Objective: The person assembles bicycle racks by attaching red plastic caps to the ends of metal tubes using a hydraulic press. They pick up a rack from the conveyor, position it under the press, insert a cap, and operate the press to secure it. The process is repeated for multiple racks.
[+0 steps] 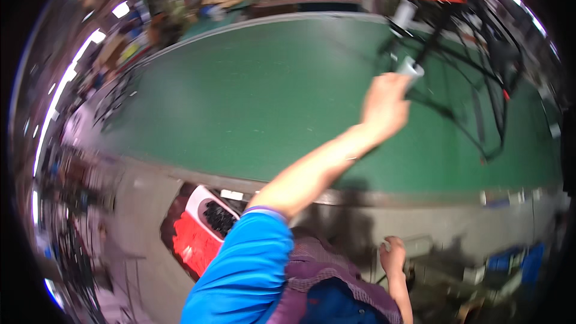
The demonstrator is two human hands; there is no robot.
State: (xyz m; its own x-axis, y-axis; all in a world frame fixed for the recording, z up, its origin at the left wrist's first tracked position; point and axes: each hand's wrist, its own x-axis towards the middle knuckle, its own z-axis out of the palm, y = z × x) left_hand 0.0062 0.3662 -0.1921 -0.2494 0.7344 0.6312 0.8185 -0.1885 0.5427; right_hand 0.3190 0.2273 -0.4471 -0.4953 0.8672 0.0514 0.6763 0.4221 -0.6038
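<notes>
Your green worktop (252,102) curves across a cluttered workshop lit by ceiling strip lights. Your left hand (384,105) reaches toward the far right corner, closed around one white cylinder (411,67) (its long axis tilts up and right), at the black metal frame (474,84). Your right hand (393,258) hangs below the near edge; I cannot tell its grip. One red-and-white bin (201,228) sits under that edge.

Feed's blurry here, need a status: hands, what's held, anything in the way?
Left hand stretched over green table, shut on white cylinder. Right hand low at table edge, grip unclear. Black wire frame right behind cylinder.
</notes>
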